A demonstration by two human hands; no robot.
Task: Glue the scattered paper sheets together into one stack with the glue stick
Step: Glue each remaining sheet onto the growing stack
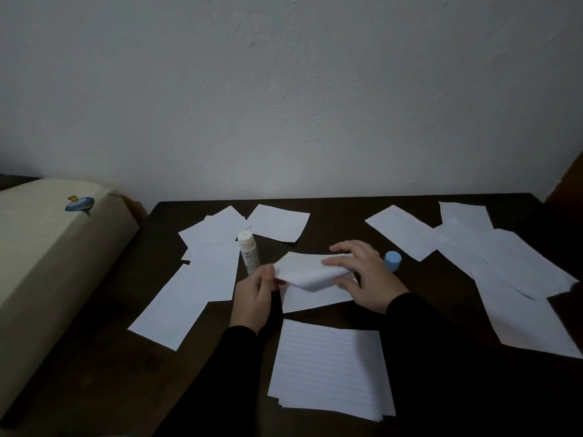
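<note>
Head camera looks down on a dark desk [331, 206] set against a pale wall, with white paper sheets scattered across it. At centre, both hands work one curled sheet [307, 272]. The left hand [254, 294] pinches its left edge between thumb and fingertips. The right hand [362, 275] lies over its right end, fingers spread and lightly bent, thumb tucked beneath the fold; that grip is loose rather than clenched. The curled sheet hovers just above a flat sheet [315, 299], its long axis running left to right between the two hands.

A glue stick [247, 252] stands upright with its cap off, just beyond the left hand and touching a cluster of sheets on the left [205, 269]. Its blue cap [392, 260] sits just beyond the right hand. The left hand is the nearer one to the glue stick.

Directly toward the viewer from the hands lies a neat stack of lined sheets [331, 367], apparently the pile being built. More loose sheets [511, 272] overlap on the right, and others lie along the far edge. A cream box [47, 257] with a small blue sticker stands at far left.

Judging from this, the curled sheet must come toward the viewer, down onto the stack.
</note>
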